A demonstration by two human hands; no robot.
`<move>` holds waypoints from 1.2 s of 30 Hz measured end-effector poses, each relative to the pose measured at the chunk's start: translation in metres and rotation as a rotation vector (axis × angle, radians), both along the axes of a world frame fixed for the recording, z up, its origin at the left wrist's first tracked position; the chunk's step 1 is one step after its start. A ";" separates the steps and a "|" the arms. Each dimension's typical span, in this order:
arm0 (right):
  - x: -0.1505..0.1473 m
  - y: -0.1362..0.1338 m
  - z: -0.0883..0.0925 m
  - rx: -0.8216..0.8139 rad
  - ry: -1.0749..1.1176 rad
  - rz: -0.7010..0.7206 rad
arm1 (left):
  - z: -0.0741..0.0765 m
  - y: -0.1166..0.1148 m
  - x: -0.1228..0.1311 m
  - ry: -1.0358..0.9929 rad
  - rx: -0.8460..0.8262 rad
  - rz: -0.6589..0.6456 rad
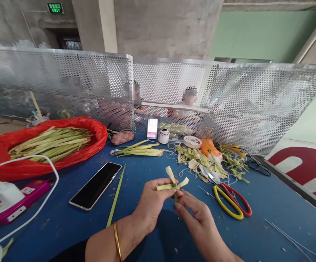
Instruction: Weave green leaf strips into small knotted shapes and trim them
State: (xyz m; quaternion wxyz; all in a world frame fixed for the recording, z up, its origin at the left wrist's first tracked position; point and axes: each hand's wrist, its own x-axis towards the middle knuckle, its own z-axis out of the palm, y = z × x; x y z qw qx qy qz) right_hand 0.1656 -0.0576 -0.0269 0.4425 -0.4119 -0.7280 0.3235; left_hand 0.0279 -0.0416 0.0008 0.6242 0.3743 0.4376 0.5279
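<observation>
Between my two hands, above the blue table, is a small piece of folded leaf strips [171, 175], pale green, with several short ends sticking out. My left hand [154, 196], a gold bangle at its wrist, pinches the piece from the left. Lower down, the fingers of my right hand [194, 211] close on its green lower end. A single long green leaf strip [117, 194] lies on the table left of my left hand. To the right of my right hand are scissors [230, 202] with one yellow and one red handle, their blades resting among the scraps.
A red plastic bag [99, 136] of long leaf strips lies at the left, near a purple power strip [18, 202] and a black phone [96, 185]. More leaves [140, 149], a tape roll [192, 142] and scraps [198, 158] lie ahead. A perforated metal screen [171, 80] stands behind; people sit beyond.
</observation>
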 end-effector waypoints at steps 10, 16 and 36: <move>0.016 0.006 0.008 0.264 -0.254 -0.239 | 0.005 0.007 -0.009 0.078 -0.025 -0.167; 0.023 0.014 0.012 0.287 -0.392 -0.199 | 0.003 0.006 -0.010 0.175 -0.048 -0.226; 0.022 0.009 0.019 0.350 -0.371 -0.246 | -0.006 0.009 -0.009 0.341 -0.062 -0.284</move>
